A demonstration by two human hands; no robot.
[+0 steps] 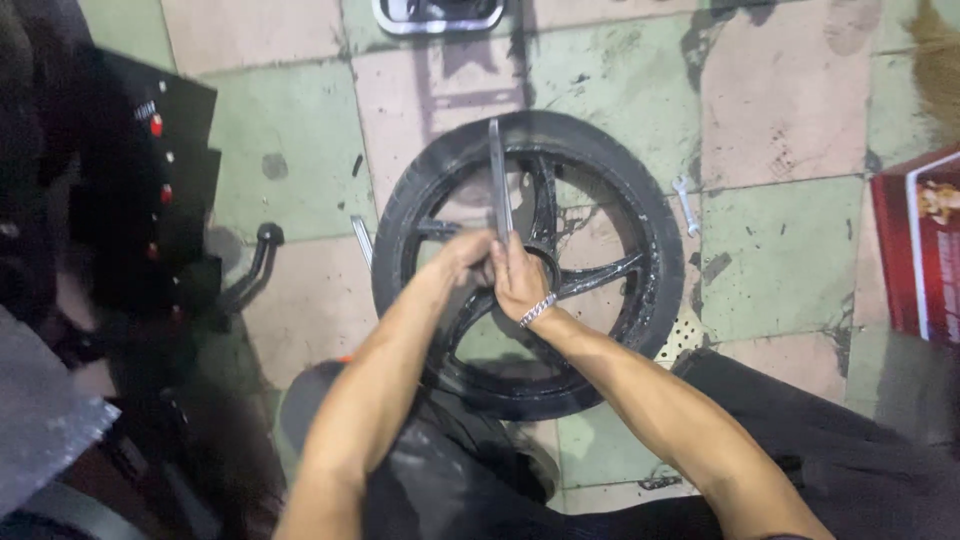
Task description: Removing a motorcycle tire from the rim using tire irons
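together, left hand (462,256) and right hand (518,278) grip a long metal bar (499,180) over the wheel (530,265) hub, a wrench (686,205) lying just right.

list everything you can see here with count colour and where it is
wheel with tyre: 1, black, flat on the floor at centre
metal bar: 1, grey, standing up from the wheel hub, gripped at its lower end
spanner: 1, silver, on the floor right of the wheel
metal tool: 1, silver, on the floor left of the wheel
machine: 1, black with red buttons, at left
box: 1, red, at right edge
tray: 1, shiny metal, top edge
floor tiles: many, green and pink
bracelet: 1, silver, on right wrist
left hand: 1, on the bar
right hand: 1, on the bar
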